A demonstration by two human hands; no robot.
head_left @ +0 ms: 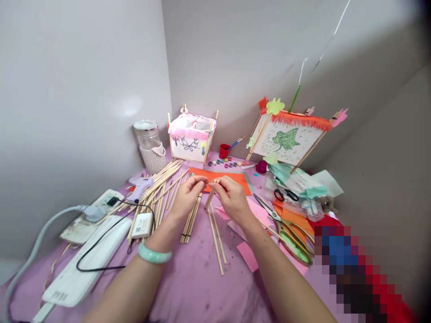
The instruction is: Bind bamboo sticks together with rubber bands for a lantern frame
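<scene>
My right hand (232,197) is closed round a short bundle of wooden sticks (209,200), which slants down from its fingers. Thumb and forefinger of my left hand (189,194) are pinched together close to the bundle's upper end; whatever lies between them is too small to make out. Below my left hand, a bundle of sticks with dark bands (190,220) lies on the purple cloth (202,287). Two loose sticks (216,237) lie just right of it. Behind both hands is an orange sheet (232,178).
Many sticks (164,172), a glue gun (139,188) and a power strip (87,260) are at left. Scissors (283,224) and pink paper (247,255) lie at right. Two paper lanterns, one pink-edged (190,146) and one leaf-painted (286,139), stand at the back.
</scene>
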